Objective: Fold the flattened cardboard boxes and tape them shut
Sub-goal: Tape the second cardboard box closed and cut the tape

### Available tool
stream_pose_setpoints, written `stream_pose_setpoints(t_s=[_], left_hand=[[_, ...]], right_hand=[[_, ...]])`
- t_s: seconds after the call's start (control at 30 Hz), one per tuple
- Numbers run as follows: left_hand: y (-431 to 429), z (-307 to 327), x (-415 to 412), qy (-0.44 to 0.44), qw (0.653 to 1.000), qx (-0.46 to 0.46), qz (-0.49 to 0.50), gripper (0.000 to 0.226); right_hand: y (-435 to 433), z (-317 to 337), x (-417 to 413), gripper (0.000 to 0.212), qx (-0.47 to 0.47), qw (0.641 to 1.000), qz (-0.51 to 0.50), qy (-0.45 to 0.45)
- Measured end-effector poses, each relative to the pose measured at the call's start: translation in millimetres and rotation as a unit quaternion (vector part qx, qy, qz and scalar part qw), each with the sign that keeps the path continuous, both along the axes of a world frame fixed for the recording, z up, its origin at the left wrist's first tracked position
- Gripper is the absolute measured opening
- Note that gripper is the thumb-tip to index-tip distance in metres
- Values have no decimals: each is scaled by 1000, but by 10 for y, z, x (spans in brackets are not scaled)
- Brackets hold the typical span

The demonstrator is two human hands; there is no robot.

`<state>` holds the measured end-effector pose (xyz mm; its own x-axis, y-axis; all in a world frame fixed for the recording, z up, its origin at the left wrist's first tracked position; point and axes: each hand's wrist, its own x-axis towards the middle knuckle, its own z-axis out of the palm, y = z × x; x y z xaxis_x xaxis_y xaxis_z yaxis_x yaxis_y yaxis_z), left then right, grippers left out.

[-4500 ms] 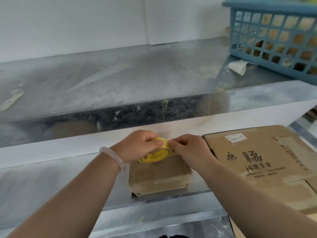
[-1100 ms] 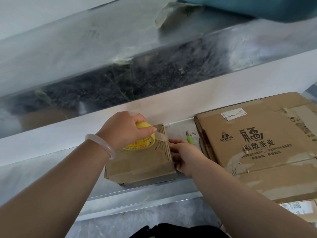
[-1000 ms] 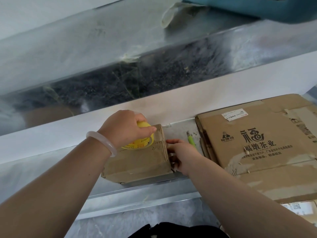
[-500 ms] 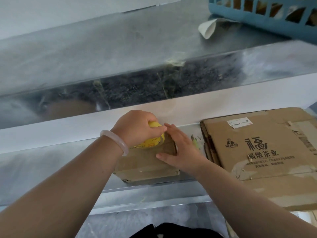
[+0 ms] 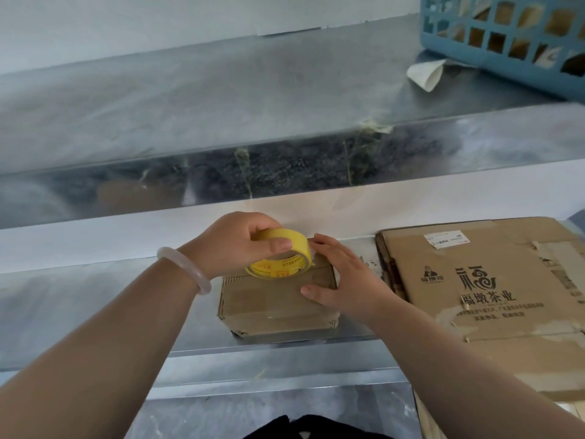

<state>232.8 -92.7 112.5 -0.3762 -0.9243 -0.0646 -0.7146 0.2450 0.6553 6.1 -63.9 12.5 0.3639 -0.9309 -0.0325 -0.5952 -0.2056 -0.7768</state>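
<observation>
A small folded cardboard box (image 5: 272, 305) sits on the metal shelf (image 5: 79, 308) near its front edge. My left hand (image 5: 234, 245), with a pale bangle on the wrist, grips a yellow tape roll (image 5: 285, 258) tilted over the box's far top edge. My right hand (image 5: 345, 277) lies flat with fingers spread on the box's right top and side. A stack of flattened cardboard boxes (image 5: 493, 299) with black printed characters lies just to the right.
A higher metal ledge (image 5: 221, 99) runs across behind a white strip. A blue plastic basket (image 5: 506, 42) stands on it at the top right, with a scrap of white paper (image 5: 425, 74) beside it. Dark clothing shows at the bottom edge.
My right hand has moved from the box's right side up onto its top and spread flat. My left hand has lifted and tilted the tape roll at the far edge. The camera has tilted up slightly.
</observation>
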Motion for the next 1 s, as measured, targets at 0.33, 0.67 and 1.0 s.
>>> stream_pose_setpoints(t_s=[0.33,0.67,1.0], left_hand=[[68,112,256,-265,959,-102,12,53],[146,76,806,-175,980,-88,46,34],[258,-271,1215,-155,981,-44,105,33]], right_hand=[[10,36,-7,89,14,999,10,51],[32,67,8,83,17,998,9,57],[52,116,88,82,18,998,10,66]])
